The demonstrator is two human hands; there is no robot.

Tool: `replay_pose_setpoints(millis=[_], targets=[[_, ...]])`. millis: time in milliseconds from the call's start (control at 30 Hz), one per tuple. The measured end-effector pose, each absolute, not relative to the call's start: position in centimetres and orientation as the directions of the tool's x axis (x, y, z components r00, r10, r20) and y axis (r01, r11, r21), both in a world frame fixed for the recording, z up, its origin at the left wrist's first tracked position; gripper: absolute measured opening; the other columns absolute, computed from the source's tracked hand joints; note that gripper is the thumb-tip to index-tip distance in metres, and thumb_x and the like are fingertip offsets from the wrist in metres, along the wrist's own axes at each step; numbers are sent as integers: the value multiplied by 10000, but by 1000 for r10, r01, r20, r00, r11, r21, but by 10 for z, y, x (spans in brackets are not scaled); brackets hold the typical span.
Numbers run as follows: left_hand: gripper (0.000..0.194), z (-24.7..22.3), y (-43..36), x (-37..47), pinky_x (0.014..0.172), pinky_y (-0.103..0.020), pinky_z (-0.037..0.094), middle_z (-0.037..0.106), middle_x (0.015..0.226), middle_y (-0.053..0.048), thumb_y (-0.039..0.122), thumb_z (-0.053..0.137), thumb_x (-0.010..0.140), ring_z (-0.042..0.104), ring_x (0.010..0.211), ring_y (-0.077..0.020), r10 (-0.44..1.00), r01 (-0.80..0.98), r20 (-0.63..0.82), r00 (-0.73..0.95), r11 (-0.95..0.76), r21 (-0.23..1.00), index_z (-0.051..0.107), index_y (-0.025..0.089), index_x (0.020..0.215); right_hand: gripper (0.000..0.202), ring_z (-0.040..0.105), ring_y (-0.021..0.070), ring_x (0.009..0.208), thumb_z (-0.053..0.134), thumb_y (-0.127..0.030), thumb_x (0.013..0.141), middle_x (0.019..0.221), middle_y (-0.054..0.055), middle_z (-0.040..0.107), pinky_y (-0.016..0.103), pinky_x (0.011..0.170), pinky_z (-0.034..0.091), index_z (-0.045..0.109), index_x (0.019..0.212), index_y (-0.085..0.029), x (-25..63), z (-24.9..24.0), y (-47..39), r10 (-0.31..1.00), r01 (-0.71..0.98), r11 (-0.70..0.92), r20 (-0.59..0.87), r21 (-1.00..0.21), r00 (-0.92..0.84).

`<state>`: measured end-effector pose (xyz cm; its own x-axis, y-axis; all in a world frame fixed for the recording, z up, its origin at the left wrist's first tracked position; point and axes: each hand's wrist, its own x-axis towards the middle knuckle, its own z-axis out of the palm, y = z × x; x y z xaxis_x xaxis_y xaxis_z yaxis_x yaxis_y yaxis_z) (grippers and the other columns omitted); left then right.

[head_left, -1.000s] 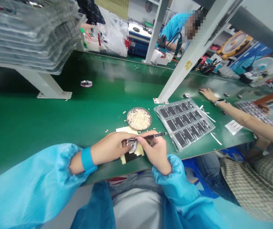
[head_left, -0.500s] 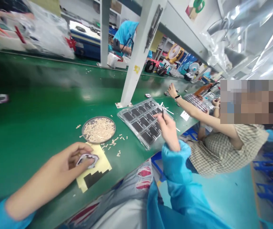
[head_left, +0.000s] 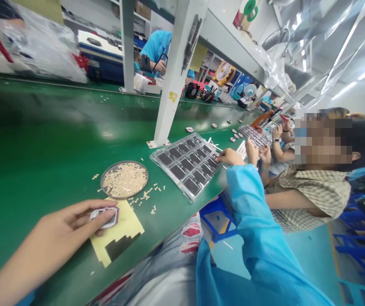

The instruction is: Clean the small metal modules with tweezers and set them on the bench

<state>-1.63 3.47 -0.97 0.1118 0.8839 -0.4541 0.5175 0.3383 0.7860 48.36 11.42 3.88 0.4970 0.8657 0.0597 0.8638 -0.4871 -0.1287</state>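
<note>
My left hand point(head_left: 74, 223) grips a small watch-case-like frame point(head_left: 109, 216) with a pale inside and purple rim, thumb over its front. It is above a yellow paper sheet point(head_left: 128, 225) with a black stepped patch. My right hand point(head_left: 232, 157) is closed at the right edge of a clear tray point(head_left: 190, 197) of dark square pieces. Between its fingers is a thin dark tool, apparently tweezers point(head_left: 220, 155), partly hidden. A round dish point(head_left: 102, 187) full of small cream pieces stands beyond my left hand, with several loose cream pieces point(head_left: 146, 194) beside it.
A white post point(head_left: 166, 110) rises from the green bench behind the tray. To the right a co-worker in a checked shirt point(head_left: 310, 191) sits close, hands raised near my right hand. Several small frames point(head_left: 233, 135) lie farther along the bench. A blue stool point(head_left: 217, 216) stands below.
My right hand has moved right and down to the tray's right edge. My left hand has turned the frame slightly. The co-worker's outstretched arm has drawn back. The view has shifted.
</note>
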Motion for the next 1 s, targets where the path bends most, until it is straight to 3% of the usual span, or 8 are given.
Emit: replay_pose_setpoints(millis=[133,267,333,400,533,733,833,1000], targets=[[675,-1,29,-12,772,-274,495,778,915,-19,730,718,677,684,830,-225,889,450,-413,195,293,844,722,219,1117,257,689,244,882,824,-328,761,882,126,719,315,774,523,708,841,-113,482,37,110,858,852,-502,42,-146,513],[493,-1,22,-5,601,-238,450,714,752,-17,636,706,779,577,609,-146,890,239,-350,293,287,928,754,176,948,271,673,258,887,665,-406,875,913,141,734,322,743,487,690,903,-138,444,40,88,882,892,-370,203,-259,425],[475,-4,20,-1,560,-230,431,714,755,-37,616,711,789,577,603,-144,891,154,-356,281,324,933,765,160,910,302,672,222,801,647,-452,888,870,100,734,309,700,497,668,935,-155,405,35,68,892,851,-94,336,-517,303],[496,-5,19,0,512,-220,383,710,733,-46,614,683,818,563,580,-138,894,109,-365,259,349,931,776,152,974,295,679,204,733,737,-442,828,833,61,734,309,666,516,671,958,-185,357,28,42,910,614,172,363,-771,201],[563,-4,17,-2,484,-231,323,691,642,-43,584,568,916,461,516,-124,924,75,-275,266,264,962,727,126,1201,188,692,188,753,750,-347,840,906,51,769,308,683,537,761,983,-225,265,13,0,980,344,197,175,-918,-95],[387,-3,12,-4,695,-258,506,770,878,-47,370,648,869,675,793,-190,949,19,-155,274,156,988,732,164,1185,190,578,133,564,799,-352,776,630,8,715,253,554,433,756,699,-184,205,-1,3,962,222,-23,-82,-975,-259],[426,-6,10,-4,920,-321,529,744,1200,-82,268,654,815,679,1106,-262,946,-22,-88,313,99,995,699,167,1227,206,591,136,587,785,-362,789,633,10,718,250,587,445,750,703,-178,201,-6,10,970,218,-36,-86,-975,-227],[509,-8,9,-4,995,-383,523,691,1309,-114,221,633,796,642,1200,-300,941,83,-41,335,14,996,651,148,1300,242,609,148,599,768,-378,799,629,19,714,253,602,458,732,678,-171,201,-11,13,979,248,-29,-77,-968,-187]])
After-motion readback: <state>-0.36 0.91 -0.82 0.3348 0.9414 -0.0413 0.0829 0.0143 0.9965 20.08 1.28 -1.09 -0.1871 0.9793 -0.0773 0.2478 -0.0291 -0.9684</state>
